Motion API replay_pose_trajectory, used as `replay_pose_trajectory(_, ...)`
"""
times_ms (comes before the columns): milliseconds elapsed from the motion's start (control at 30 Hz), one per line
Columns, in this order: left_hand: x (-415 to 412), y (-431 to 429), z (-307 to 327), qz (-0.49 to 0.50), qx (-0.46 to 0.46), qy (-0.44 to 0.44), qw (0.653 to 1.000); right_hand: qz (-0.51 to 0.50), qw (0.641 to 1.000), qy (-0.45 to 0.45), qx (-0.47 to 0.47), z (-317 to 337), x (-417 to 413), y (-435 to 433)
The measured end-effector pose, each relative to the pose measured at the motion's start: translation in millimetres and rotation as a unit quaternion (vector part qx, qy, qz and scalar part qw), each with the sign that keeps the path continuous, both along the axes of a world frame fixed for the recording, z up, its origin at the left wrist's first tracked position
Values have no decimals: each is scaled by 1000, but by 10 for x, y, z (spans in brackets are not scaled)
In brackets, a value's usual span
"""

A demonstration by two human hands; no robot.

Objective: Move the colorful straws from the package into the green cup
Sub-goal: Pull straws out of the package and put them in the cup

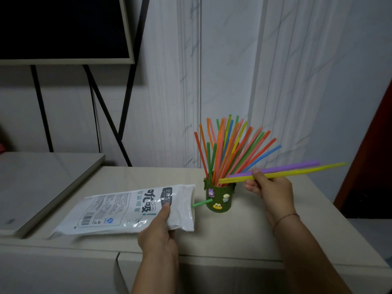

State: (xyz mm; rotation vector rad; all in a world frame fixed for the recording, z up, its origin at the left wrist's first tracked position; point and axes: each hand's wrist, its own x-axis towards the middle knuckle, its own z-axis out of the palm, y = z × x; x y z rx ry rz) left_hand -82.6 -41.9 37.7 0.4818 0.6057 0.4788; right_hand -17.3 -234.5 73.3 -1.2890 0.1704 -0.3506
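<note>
A dark green cup (218, 198) with small cartoon stickers stands on the beige tabletop, full of several fanned-out colorful straws (229, 147). My right hand (269, 187) pinches a purple straw (297, 166) and a yellow straw (307, 169), held nearly level with their left ends over the cup's rim. My left hand (161, 232) grips the open end of the white plastic straw package (118, 211), which lies flat to the left of the cup. One green straw (201, 203) sticks out of the package mouth toward the cup.
A closed grey laptop-like slab (38, 183) lies at the left on a raised surface. A dark screen on a black stand (63, 28) sits behind it. The white paneled wall is close behind the cup. The table's front edge (212, 255) runs below my hands.
</note>
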Motion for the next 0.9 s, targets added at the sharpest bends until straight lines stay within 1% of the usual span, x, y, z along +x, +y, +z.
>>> replay_pose_trajectory(200,27,-6,-11,-6,-2,0,1000,29,989,24,-140,20,243,139)
replay_pose_trajectory(400,62,-12,-30,-21,-16,17,1000,69,957,77,-271,-28,398,294)
replay_pose_trajectory(500,93,-21,-29,-22,-13,14,1000,69,941,78,-321,-86,381,323)
replay_pose_trajectory(567,105,-26,-13,-27,-13,14,999,76,943,71,-316,-89,368,317)
replay_pose_trajectory(667,120,-14,-16,-32,-12,17,999,93,965,63,-236,-69,308,273)
replay_pose_trajectory(733,132,-9,-34,-30,-13,12,999,74,978,42,-189,-80,250,230)
replay_pose_trajectory(900,141,-24,-40,-28,-12,4,1000,3,986,11,-168,-109,212,214)
